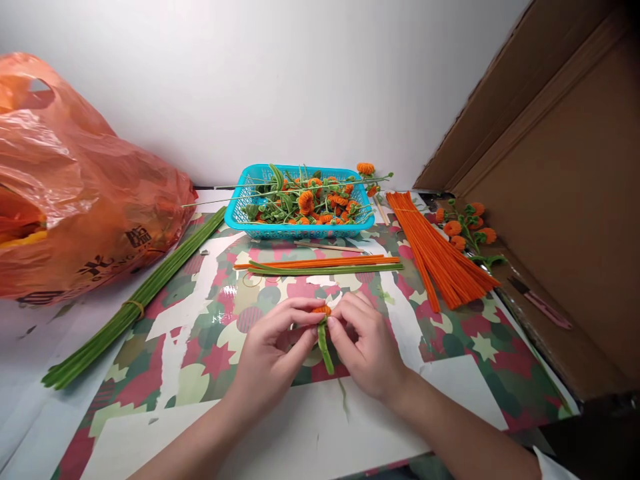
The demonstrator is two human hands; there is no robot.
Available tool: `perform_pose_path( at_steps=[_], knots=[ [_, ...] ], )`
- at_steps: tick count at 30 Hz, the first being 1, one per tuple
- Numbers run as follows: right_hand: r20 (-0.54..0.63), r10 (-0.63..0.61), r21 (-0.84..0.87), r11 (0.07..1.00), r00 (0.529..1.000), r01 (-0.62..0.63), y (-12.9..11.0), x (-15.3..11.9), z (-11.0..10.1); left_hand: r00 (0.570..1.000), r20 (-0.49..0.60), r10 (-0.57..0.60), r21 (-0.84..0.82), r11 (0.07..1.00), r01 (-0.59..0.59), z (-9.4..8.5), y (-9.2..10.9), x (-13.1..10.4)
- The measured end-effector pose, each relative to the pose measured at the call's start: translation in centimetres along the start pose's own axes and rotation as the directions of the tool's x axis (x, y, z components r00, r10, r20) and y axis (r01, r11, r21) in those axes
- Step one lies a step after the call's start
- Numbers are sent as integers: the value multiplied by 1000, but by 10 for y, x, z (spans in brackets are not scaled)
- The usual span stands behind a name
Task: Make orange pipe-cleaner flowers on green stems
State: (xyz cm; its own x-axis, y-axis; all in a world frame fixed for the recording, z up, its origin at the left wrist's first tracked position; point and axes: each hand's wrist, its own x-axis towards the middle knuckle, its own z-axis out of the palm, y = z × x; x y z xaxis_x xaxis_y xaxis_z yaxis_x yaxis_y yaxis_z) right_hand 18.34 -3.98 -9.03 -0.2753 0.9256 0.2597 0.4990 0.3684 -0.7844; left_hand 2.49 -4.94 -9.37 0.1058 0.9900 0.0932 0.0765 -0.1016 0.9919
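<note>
Between my two hands is a small pipe-cleaner flower [323, 311], with a coiled orange head and a green strip hanging down from it. The fingers of my left hand [275, 343] pinch it from the left. From the right, the thumb and fingers of my right hand [365, 340] close on it just below the head. My fingertips hide part of the flower. Just beyond my hands, orange pipe cleaners [320, 262] and green pipe cleaners [330, 270] lie side by side on the patterned table covering [215, 353].
A blue basket [300, 231] of orange flowers and green stems stands at the back. Green pipe cleaners [165, 277] lie bundled at left, beside an orange plastic bag [90, 173]. At right are an orange bundle [440, 260], a flower stem [467, 227], a pink-handled tool [543, 303] and cardboard [560, 167].
</note>
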Motion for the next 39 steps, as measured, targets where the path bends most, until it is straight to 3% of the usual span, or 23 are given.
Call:
perform_pose_path(
  at_steps=[6, 12, 20, 23, 27, 30, 34, 39],
  knots=[
    [-52, -38, 10, 999, 998, 39, 1, 1, 2, 1000, 1, -1, -11, 1000, 1, 0, 2, 0],
    [-71, -54, -24, 998, 996, 52, 2, 3, 1, 995, 33, -90, -116, 989, 93, 0, -1, 4],
    [-150, -184, -12, 983, 971, 185, -2, -2, 1, 999, -1, -40, -50, 998, 40, 0, -3, 1],
    [-172, -97, 94, 989, 980, 115, -2, 0, 1, 999, -2, -52, -62, 997, 52, 1, -5, 0],
    [-90, 94, 240, 968, 991, -70, -2, 2, 0, 998, -8, -59, -61, 996, 58, 1, -6, -1],
    [-56, 162, 294, 946, 985, -139, -1, 3, -1, 998, -3, -63, -60, 996, 63, 2, -5, 0],
    [-115, 107, 237, 968, 988, -78, 0, 2, 0, 984, 18, -179, -177, 968, 179, -1, -1, 4],
    [-128, -34, 110, 993, 991, 48, 1, 1, 1, 914, 103, -393, -230, 884, 406, -8, 3, 9]
  ],
)
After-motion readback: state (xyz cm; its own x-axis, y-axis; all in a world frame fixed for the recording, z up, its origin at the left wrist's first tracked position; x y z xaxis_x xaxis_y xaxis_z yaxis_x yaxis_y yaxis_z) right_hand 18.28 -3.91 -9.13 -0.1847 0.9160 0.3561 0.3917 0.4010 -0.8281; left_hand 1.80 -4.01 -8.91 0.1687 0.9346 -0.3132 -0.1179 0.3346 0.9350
